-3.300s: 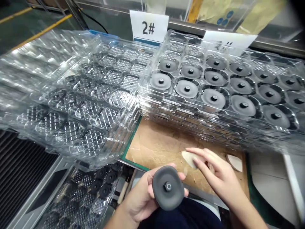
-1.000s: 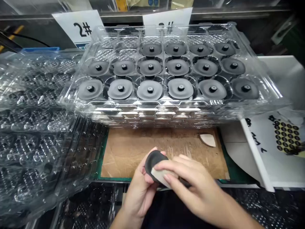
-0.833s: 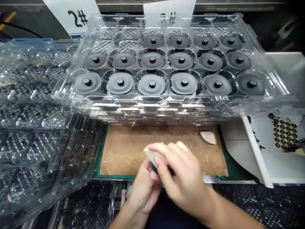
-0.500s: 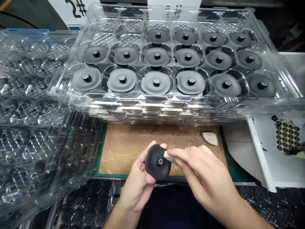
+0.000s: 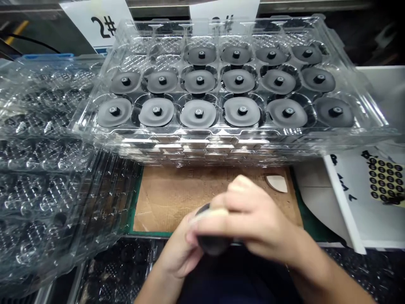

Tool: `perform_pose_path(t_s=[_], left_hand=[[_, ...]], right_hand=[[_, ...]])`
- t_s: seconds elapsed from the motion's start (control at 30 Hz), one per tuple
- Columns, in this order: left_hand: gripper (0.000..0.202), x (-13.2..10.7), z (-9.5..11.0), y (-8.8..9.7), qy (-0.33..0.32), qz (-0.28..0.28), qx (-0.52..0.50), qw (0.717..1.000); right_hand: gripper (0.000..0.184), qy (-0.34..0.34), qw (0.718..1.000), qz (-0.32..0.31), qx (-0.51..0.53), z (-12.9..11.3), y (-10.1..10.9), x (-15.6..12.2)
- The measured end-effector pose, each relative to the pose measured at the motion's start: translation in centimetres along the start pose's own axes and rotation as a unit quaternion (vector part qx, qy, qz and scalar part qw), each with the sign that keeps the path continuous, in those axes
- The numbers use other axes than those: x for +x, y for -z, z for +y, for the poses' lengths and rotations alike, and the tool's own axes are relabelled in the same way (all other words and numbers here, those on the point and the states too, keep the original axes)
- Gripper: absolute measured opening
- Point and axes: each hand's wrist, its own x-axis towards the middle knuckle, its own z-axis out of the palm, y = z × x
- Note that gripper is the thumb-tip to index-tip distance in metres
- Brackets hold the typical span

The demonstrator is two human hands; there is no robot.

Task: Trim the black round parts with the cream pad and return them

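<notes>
My left hand (image 5: 179,247) grips a round black disc (image 5: 214,247) above the front edge of the bench. Reaching across it, my right hand (image 5: 249,215) hides most of the disc and its central stub. Its fingers are closed on a small off-white pad (image 5: 217,212), blurred by motion, which lies over the upper part of the disc. Beyond both hands stands a stack of transparent plastic trays (image 5: 202,145). In the top tray, several dark discs (image 5: 198,113) of the same kind sit in rows of round pockets, each with a short stub in the middle.
Brown cardboard (image 5: 171,194) covers the work surface, with a white wedge-shaped piece (image 5: 277,183) at its right. More stacked transparent trays (image 5: 41,181) rise at the left. A white bin (image 5: 354,219) at the right has a sheet of round black stickers (image 5: 384,179) in it.
My right hand has moved left across the disc with the pad, and now covers the stub. The disc has tilted and dropped slightly. The view has shifted a little.
</notes>
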Motion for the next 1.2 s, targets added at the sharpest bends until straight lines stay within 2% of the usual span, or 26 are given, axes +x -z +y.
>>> perform_pose_path(t_s=[0.03,0.1,0.2,0.3,0.37,0.43,0.53,0.57,0.6,0.67,0.7,0.77,0.83,0.93,1.03,1.1,1.17,1.2], left_hand=[[0.055,-0.1,0.0,0.0,-0.005,0.002,0.001,1.000],[0.059,-0.3,0.1,0.1,-0.016,0.008,-0.006,1.000],[0.057,-0.7,0.2,0.1,-0.029,0.008,-0.019,0.999],[0.053,-0.8,0.0,-0.1,-0.038,-0.002,-0.023,0.999],[0.052,-0.8,-0.3,-0.4,-0.035,0.000,-0.022,0.999],[0.051,-0.9,-0.8,-0.8,-0.035,0.001,-0.013,0.999],[0.052,-1.2,-1.6,-1.4,-0.040,0.006,0.007,0.999],[0.053,-1.3,-1.8,-1.6,-0.045,0.010,0.013,0.999],[0.054,-1.4,-2.1,-1.7,-0.051,0.016,0.018,0.998],[0.053,-1.6,-2.5,-1.8,-0.078,0.037,0.028,0.996],[0.051,-1.8,-2.6,-1.8,-0.092,0.050,0.032,0.994],[0.049,-2.1,-2.8,-1.6,-0.109,0.072,0.045,0.990],[0.051,-2.4,-2.9,-1.4,-0.107,0.078,0.054,0.990],[0.056,-2.6,-3.0,-1.4,-0.099,0.069,0.061,0.991],[0.058,-2.5,-3.1,-1.6,-0.090,0.071,0.065,0.991],[0.058,-2.2,-3.1,-1.7,-0.091,0.069,0.061,0.992],[0.058,-1.9,-3.2,-1.6,-0.100,0.065,0.051,0.992],[0.059,-1.7,-3.2,-1.5,-0.104,0.066,0.044,0.991]], right_hand=[[0.033,-0.026,1.000,0.012,-0.010,0.7,0.0,-0.5],[0.030,-0.124,0.991,0.042,-0.030,2.2,-0.5,-2.1],[0.026,-0.251,0.966,0.050,0.030,3.9,-3.3,-6.0],[0.020,-0.268,0.959,0.033,0.083,4.6,-6.9,-9.8],[0.017,-0.265,0.958,0.030,0.102,4.5,-7.9,-11.1],[0.018,-0.281,0.952,0.056,0.107,3.7,-7.0,-11.0],[0.023,-0.296,0.933,0.180,0.094,1.3,-3.4,-8.9],[0.023,-0.261,0.933,0.228,0.101,0.4,-2.2,-7.9],[0.025,-0.203,0.943,0.239,0.113,-0.5,-1.3,-7.0],[0.029,-0.099,0.971,0.190,0.107,-1.9,-0.2,-5.7],[0.030,-0.080,0.982,0.149,0.080,-2.3,0.0,-5.3],[0.030,-0.105,0.988,0.111,0.006,-2.6,0.0,-5.0],[0.031,-0.131,0.983,0.126,-0.013,-2.7,-0.2,-5.2],[0.031,-0.114,0.983,0.140,0.045,-2.7,-0.4,-5.6],[0.025,-0.155,0.980,0.122,0.016,-2.9,-0.3,-5.7],[0.025,-0.160,0.978,0.136,0.018,-3.1,-0.3,-5.4],[0.026,-0.155,0.973,0.156,0.068,-2.8,-0.6,-5.1],[0.025,-0.175,0.967,0.158,0.100,-2.3,-0.9,-5.0]])
